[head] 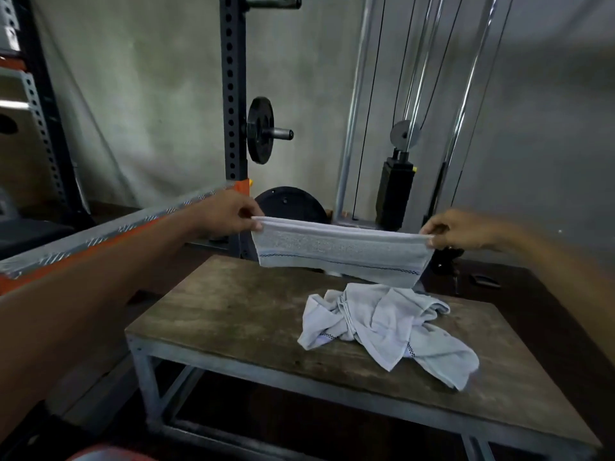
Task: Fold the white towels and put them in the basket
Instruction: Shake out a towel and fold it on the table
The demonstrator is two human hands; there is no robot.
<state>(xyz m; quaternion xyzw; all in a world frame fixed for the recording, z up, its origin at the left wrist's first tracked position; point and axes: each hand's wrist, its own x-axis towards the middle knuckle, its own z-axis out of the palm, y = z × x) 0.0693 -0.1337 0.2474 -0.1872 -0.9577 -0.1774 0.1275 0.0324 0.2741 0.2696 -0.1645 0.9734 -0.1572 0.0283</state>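
Head camera, my only feed. Both arms are stretched out ahead of me over a low table (233, 311) with a worn wooden top and a grey metal frame.

The left hand (229, 212) pinches the left end of a white towel (339, 251), thumb and fingers curled round the top corner. The right hand (462, 229) does the same at the right end, fingertips clamped on the cloth.

Between them the towel hangs taut in the air, doubled over along its length into a long band. A thin dark stitched line runs near its lower edge. It sits above the far side of the table, clear of the wood. Its lower right corner dips toward the heap below, and I cannot tell if it brushes it.

On the tabletop, right of middle, I've got a crumpled heap of white towels (389, 331), unfolded, with one tail trailing toward the near right edge. How many are in that heap I cannot tell.

Behind the table there's a dark rack post (234, 94) full of holes, with a black weight plate (260, 130) on a peg sticking out of it. Another big plate (291, 204) sits low down behind the held towel. To the right is a cable machine with its black weight stack (394, 191) and a small pulley (404, 134) above. Grey wall at the back.
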